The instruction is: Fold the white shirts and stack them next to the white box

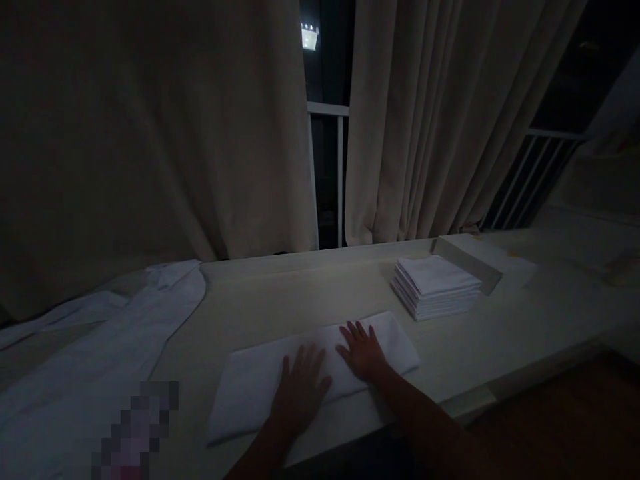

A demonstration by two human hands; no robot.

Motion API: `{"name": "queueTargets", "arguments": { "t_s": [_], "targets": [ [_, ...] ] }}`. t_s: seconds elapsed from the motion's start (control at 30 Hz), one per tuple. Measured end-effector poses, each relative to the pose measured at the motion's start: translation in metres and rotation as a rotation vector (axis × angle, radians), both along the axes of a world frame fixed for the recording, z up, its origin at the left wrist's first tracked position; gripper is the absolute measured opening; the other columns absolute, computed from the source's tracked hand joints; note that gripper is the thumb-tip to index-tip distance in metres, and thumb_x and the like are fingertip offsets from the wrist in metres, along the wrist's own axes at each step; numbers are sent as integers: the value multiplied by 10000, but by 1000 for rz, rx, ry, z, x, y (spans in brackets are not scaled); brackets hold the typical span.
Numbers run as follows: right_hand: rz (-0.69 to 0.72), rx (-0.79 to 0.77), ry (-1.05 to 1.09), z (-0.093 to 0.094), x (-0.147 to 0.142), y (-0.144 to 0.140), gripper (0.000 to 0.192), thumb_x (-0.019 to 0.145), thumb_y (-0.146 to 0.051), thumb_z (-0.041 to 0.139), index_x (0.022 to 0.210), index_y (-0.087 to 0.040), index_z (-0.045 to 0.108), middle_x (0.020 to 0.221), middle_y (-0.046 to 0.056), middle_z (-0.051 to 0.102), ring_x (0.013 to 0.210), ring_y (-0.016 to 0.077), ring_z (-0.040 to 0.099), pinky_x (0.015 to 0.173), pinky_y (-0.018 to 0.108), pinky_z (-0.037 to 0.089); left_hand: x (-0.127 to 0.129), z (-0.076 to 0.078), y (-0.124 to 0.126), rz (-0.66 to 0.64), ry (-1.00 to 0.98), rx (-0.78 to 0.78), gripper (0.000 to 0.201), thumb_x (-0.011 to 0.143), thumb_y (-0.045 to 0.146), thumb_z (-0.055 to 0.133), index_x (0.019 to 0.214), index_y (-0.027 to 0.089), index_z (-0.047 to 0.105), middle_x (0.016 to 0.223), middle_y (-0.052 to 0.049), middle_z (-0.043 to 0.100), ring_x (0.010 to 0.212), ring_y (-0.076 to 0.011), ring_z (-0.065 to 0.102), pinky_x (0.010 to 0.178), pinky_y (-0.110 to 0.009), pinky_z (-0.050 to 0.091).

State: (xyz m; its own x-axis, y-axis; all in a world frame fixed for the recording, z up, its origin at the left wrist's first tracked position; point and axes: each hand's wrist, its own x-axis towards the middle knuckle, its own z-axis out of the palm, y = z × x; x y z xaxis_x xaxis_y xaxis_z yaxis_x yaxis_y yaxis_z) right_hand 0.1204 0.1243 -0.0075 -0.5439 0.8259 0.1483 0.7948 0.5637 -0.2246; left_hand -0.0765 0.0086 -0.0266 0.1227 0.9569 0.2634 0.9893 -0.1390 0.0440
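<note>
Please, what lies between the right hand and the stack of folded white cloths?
In the head view, between the right hand and the stack lie the right end of the folded cloth and a narrow strip of table.

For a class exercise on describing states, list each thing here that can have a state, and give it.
Long white fabric cloth: folded, lying flat
Left hand: open, palm down on this cloth
Right hand: open, palm down on it too
Square white cloth stack: folded, piled
Loose white fabric at left: spread out
Beige fabric curtains: parted at a gap
Bright white light: on
</note>
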Motion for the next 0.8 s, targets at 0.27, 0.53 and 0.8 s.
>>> {"name": "queueTargets", "arguments": {
  "t_s": [0.27, 0.53, 0.8],
  "targets": [
    [-8, -21, -23, 4, -1, 0, 641, 965, -614, 162, 1500, -282, 281, 1578, 54, 195, 1451, 284, 118, 1138, 536, 65, 7, 10, 6, 17, 48, -23, 606, 944, 540, 253, 1501, 303, 231, 1579, -65, 223, 1448, -326, 171, 1128, -600, 137],
    [-19, -62, -9, 3, 16, -37, 647, 958, -627, 183, 1509, -294, 253, 1580, 49, 184, 1454, 292, 101, 1138, 548, 37, 15, 13, -19, -3, 60, -50, 600, 944, 549, 243, 1500, 325, 221, 1576, -44, 231, 1445, -318, 187, 1123, -595, 168],
    [-3, -71, 2, 2, 31, -79, 642, 958, -622, 215, 1506, -291, 265, 1574, 51, 203, 1452, 296, 116, 1138, 551, 57, 27, 9, -62, -6, 59, -68, 588, 943, 530, 277, 1495, 336, 223, 1573, -38, 227, 1446, -325, 175, 1117, -611, 162]
  ]
}}
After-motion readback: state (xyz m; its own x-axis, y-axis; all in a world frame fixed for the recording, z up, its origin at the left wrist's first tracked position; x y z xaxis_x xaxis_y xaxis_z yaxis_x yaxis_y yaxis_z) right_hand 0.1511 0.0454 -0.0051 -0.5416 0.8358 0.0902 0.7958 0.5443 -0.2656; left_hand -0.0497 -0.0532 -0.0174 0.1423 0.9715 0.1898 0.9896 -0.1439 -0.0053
